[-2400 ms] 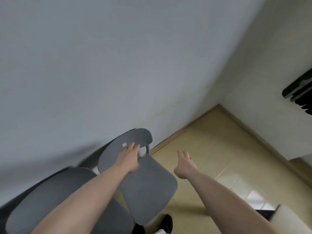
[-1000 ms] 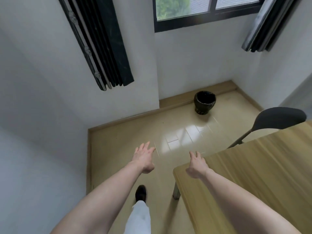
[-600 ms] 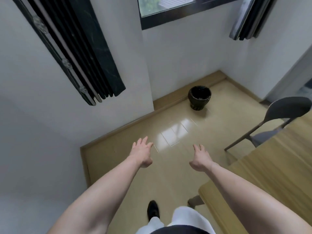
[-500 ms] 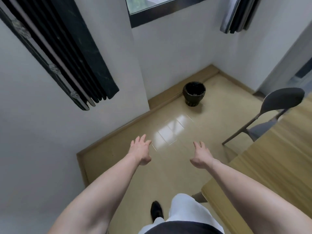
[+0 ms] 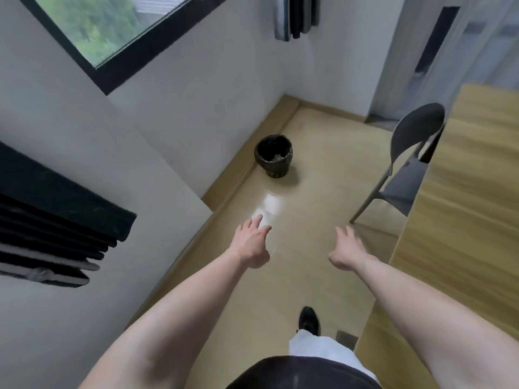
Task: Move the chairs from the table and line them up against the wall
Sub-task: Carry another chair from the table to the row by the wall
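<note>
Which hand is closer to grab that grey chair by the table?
Probably the right hand. It is open and empty, on the same side as the grey chair tucked at the wooden table. The left hand, also empty, is nearer the wall, farther from the chair.

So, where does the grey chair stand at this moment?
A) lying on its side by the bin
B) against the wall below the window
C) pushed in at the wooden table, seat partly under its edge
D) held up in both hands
C: the grey chair stands upright at the wooden table, its seat partly hidden under the table edge, and both hands are empty.
</note>
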Tool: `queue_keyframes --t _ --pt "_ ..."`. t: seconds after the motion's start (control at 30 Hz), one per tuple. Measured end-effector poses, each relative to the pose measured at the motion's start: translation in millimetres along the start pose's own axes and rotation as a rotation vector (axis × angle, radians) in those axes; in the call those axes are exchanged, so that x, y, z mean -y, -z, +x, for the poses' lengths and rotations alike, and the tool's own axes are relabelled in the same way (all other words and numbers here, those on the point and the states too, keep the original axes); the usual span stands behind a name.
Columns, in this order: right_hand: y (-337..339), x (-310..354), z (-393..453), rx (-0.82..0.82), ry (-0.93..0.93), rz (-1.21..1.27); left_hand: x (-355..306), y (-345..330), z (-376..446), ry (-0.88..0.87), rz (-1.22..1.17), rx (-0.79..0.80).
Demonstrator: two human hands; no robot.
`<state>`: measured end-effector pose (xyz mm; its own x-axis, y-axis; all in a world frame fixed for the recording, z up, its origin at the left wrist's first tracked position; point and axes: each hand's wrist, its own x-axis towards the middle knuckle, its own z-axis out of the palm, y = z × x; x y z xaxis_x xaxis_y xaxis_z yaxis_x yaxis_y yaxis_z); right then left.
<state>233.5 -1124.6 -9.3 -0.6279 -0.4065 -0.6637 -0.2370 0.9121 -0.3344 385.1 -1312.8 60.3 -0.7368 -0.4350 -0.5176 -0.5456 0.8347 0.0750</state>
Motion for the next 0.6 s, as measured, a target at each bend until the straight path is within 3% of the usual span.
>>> queue_keyframes --t 0.27,0.6 --pt "47.2 17.4 51.8 -0.015 -0.109 0.122 -15.5 51.5 104.3 -0.152 0.117 0.053" --pt "97.9 39.9 122.4 -0.186 -0.309 0.308 -33.6 123.8 265.0 -0.454 0.268 0.054"
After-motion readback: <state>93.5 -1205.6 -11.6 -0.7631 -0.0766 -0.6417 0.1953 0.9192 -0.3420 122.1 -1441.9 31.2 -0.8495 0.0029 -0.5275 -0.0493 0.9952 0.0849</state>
